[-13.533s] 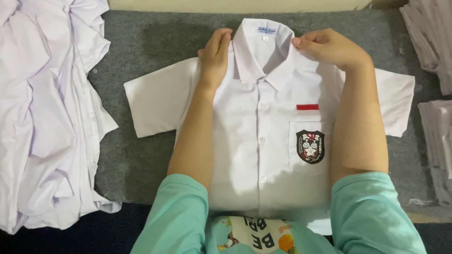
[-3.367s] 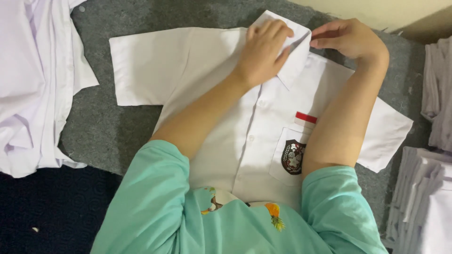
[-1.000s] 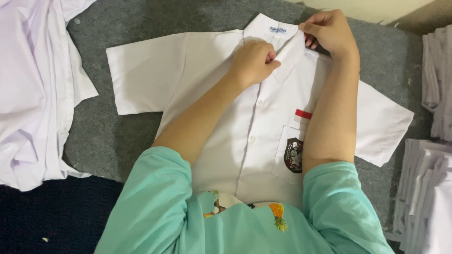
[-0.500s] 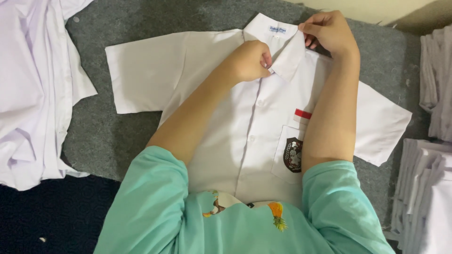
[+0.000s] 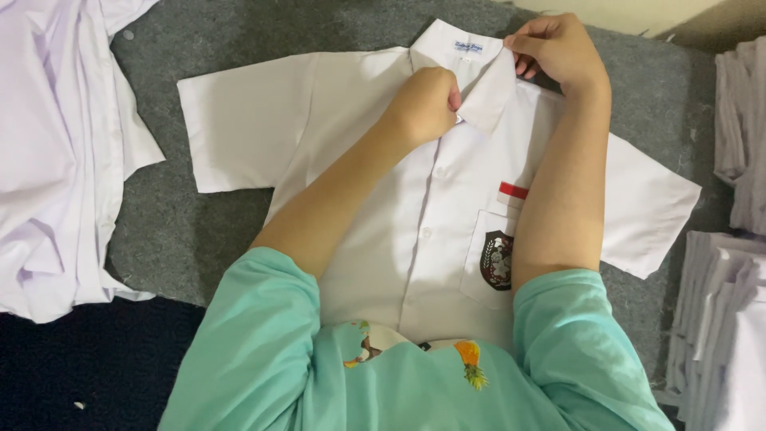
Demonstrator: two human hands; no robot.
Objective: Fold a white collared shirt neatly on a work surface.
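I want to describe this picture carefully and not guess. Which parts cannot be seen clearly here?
All in the head view:
- Top button of the white short-sleeved cotton shirt: hidden behind the closed left hand.
- Right hand fingertips: tucked behind the shirt collar, so the grip is unclear.
- Shirt hem: covered by the person's turquoise sleeves.
- Loose white garment heap: cut off by the left edge.
- Stacked folded white garments: cut off by the right edge.

One white shirt (image 5: 383,207) lies spread out, with one badge (image 5: 496,260) and one red stripe (image 5: 513,191). Two hands work at its collar. One loose heap of white clothes (image 5: 56,152) sits left; perhaps two folded stacks (image 5: 730,319) right.
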